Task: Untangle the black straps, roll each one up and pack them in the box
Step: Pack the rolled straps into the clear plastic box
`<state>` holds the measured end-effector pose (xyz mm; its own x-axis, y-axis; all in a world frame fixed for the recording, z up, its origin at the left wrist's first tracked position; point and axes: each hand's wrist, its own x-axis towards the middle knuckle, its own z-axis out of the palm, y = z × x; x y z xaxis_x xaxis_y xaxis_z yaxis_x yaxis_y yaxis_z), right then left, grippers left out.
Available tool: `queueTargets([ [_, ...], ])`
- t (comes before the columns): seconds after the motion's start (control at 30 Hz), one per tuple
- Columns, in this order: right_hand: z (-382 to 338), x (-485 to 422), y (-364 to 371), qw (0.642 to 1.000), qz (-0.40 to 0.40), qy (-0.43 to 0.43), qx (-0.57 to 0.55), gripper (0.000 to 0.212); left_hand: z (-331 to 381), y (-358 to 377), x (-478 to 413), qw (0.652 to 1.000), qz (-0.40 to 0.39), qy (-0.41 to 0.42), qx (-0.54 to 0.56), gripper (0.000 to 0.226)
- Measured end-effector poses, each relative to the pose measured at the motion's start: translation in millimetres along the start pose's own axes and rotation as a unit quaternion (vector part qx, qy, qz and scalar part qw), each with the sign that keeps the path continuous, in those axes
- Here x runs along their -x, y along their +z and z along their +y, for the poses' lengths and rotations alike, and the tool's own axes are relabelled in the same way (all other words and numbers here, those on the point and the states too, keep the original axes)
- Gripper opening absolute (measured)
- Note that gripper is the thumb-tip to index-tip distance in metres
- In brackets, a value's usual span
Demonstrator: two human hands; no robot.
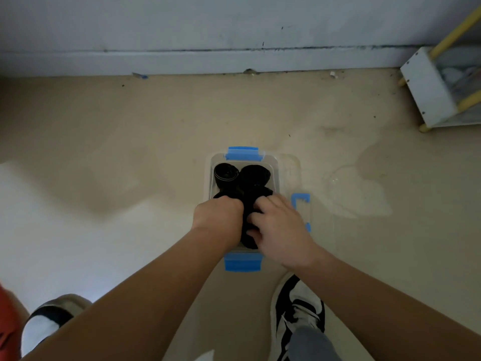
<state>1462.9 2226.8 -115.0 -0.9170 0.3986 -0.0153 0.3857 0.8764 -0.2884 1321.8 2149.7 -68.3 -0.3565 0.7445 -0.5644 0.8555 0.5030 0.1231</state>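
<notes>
A clear plastic box (275,168) with blue clips stands on the beige floor. Several rolled black straps fill it; two rolls (226,174) (255,173) show at its far end. Both my hands reach into the near half. My left hand (220,217) is curled downward over a black roll, its fingers hidden. My right hand (279,230) grips another black strap roll (249,238), thumb and fingers pinching it. The two hands nearly touch over the box.
The clear lid (303,204) with blue clips lies on the floor right of the box. My shoes show at bottom left (49,319) and bottom right (299,306). A white shelf unit (429,95) with yellow legs stands at the far right by the grey wall.
</notes>
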Motion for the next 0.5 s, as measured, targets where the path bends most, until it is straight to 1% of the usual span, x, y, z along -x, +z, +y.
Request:
queueTargets([
  [0.03, 7.9, 6.0, -4.3, 0.999, 0.034, 0.018, -0.023, 0.01, 5.7, -4.6, -2.8, 0.999, 0.025, 0.013, 0.033, 0.009],
  [0.07, 14.0, 11.7, -13.6, 0.995, 0.07, 0.055, -0.045, 0.015, 12.0, -7.6, -5.4, 0.995, 0.046, 0.033, 0.08, 0.015],
  [0.1, 24.2, 18.7, -17.3, 0.986, 0.105, 0.113, -0.069, 0.017, 19.6, -8.5, -7.6, 0.987, 0.062, 0.056, 0.135, 0.023],
  [0.13, 35.6, 24.5, -21.4, 0.969, 0.122, 0.192, -0.096, 0.02, 27.9, -6.5, -7.8, 0.977, 0.067, 0.076, 0.189, 0.031],
  [0.17, 49.7, 29.9, -21.0, 0.943, 0.114, 0.284, -0.13, 0.025, 36.0, -2.0, -7.1, 0.966, 0.061, 0.088, 0.235, 0.039],
  [0.2, 66.1, 35.3, -16.3, 0.905, 0.082, 0.382, -0.169, 0.034, 43.0, 5.2, -5.9, 0.958, 0.048, 0.093, 0.267, 0.047],
  [0.23, 81.0, 40.2, -11.1, 0.856, 0.046, 0.472, -0.207, 0.044, 47.4, 16.1, -6.0, 0.956, 0.03, 0.091, 0.278, 0.053],
  [0.27, 94.8, 46.2, -4.7, 0.81, 0.018, 0.539, -0.232, 0.053, 49.5, 27.5, -5.5, 0.958, 0.014, 0.089, 0.274, 0.055],
  [0.3, 106.5, 52.8, 2.4, 0.779, -0.001, 0.579, -0.242, 0.06, 49.7, 38.6, -5.1, 0.961, 0.007, 0.087, 0.261, 0.056],
  [0.33, 115.6, 59.7, 9.3, 0.765, -0.018, 0.597, -0.239, 0.063, 48.6, 47.8, -5.2, 0.963, 0.011, 0.088, 0.253, 0.055],
  [0.4, 127.6, 70.8, 22.8, 0.755, -0.031, 0.613, -0.23, 0.06, 46.3, 55.4, -7.0, 0.961, 0.019, 0.09, 0.259, 0.056],
  [0.5, 136.6, 77.9, 37.1, 0.734, -0.009, 0.633, -0.245, 0.047, 46.7, 53.2, -10.9, 0.954, 0.002, 0.099, 0.284, 0.05],
])
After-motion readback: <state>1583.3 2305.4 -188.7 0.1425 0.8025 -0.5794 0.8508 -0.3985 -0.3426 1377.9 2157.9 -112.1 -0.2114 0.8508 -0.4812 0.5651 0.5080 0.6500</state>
